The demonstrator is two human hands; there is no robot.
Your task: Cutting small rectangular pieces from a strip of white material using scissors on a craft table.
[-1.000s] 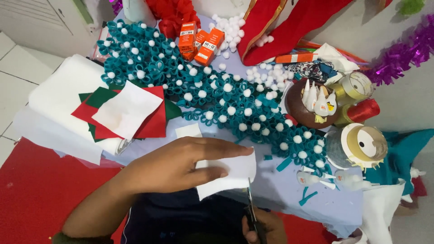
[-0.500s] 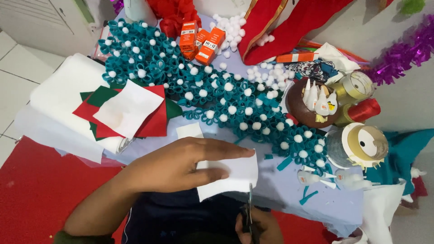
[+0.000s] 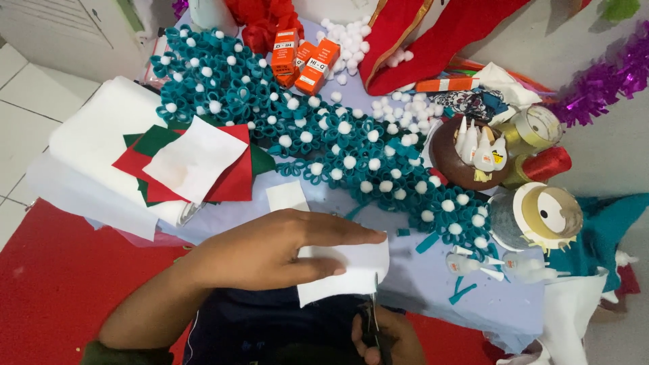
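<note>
A: What's the surface like?
B: Table [image 3: 433,287] w/ pale lilac cover, crowded. Long teal loop garland [image 3: 318,135] dotted w/ white pom-poms runs diagonally across. Red, green & white felt sheets [image 3: 189,162] stacked at left, orange boxes [image 3: 304,57] at the far edge, brown bowl [image 3: 460,162] and tape rolls [image 3: 547,213] at right.

A: And the room?
B: White tile floor [image 3: 20,101] upper left, red mat [image 3: 47,290] below it, purple tinsel [image 3: 602,78] top right.

A: Hands?
B: Left hand [image 3: 270,253] over the table's near edge, fingers pinched closed on a white felt piece [image 3: 351,270]. Right hand [image 3: 385,338] at bottom, fingers curled round scissors [image 3: 372,318], blades meeting the piece's lower edge.

A: Where's that piece exactly?
B: Just off the near edge, above a dark lap.
</note>
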